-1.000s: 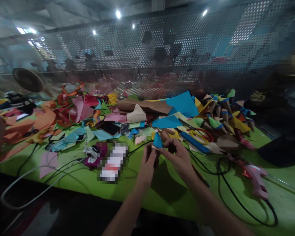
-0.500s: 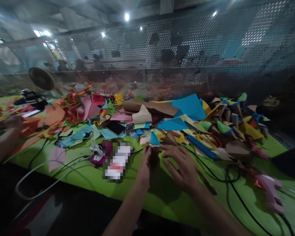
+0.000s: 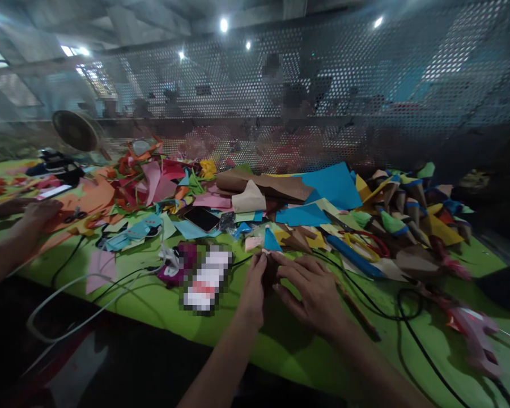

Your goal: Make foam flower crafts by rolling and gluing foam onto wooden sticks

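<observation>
My left hand (image 3: 255,283) pinches the base of a small blue paper cone (image 3: 271,240), whose tip points up and away. My right hand (image 3: 312,289) lies just to its right with the fingers stretched out over the same piece, fingertips touching its lower end. Both hands hover over the green table (image 3: 280,340) near its front edge. Behind them lies a heap of coloured paper sheets (image 3: 323,187) and a pile of finished paper cones (image 3: 403,204).
A pink glue gun (image 3: 471,331) with a black cord (image 3: 408,317) lies at the right. A phone (image 3: 202,218) and red-handled scissors (image 3: 361,238) rest among the scraps. Another person's hand (image 3: 38,212) is on the table at far left. A perforated metal screen (image 3: 280,96) stands behind.
My right hand went from a curled pinch on the blue cone to flat, stretched fingers beside it. The view shifted a little, and the other person's hand came further onto the table.
</observation>
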Motion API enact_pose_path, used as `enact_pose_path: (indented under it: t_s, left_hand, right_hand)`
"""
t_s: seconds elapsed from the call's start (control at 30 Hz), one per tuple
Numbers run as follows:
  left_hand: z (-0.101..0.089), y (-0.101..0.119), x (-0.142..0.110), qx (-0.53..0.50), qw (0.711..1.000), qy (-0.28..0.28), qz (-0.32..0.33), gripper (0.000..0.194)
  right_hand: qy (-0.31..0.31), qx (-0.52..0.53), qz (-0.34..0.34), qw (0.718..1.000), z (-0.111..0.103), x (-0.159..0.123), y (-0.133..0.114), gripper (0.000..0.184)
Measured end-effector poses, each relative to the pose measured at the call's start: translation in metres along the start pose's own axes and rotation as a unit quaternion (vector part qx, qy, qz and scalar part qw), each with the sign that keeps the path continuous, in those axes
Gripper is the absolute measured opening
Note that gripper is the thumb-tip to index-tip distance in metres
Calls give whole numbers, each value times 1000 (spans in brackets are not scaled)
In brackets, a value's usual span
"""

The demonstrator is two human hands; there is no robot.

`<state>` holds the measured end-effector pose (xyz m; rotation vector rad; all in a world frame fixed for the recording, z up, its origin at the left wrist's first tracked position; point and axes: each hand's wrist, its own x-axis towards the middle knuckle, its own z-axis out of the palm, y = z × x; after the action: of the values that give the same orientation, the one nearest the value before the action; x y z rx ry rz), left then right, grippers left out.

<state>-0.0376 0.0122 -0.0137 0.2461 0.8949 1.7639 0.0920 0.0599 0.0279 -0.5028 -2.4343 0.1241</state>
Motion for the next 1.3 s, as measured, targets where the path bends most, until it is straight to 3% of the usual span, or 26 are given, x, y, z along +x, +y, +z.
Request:
enact_pose_path:
  t_s: [0.23, 0.63, 0.87, 1.3]
  left_hand:
    - [1, 1, -1, 0, 1000, 9, 2, 44]
    - [3, 2, -2, 9, 1000, 7, 21, 36]
    - [10, 8, -8, 89, 994, 8, 56, 37]
    - [10, 9, -9, 116, 991, 22, 64, 39]
  right_hand:
    - [7, -13, -11, 1000, 1, -1, -2, 8]
    - [9, -5, -13, 1000, 1, -2, -3, 6]
    - [2, -11, -14, 1000, 1, 0, -4, 9]
    - [26, 44, 20, 998, 0, 0, -4, 6]
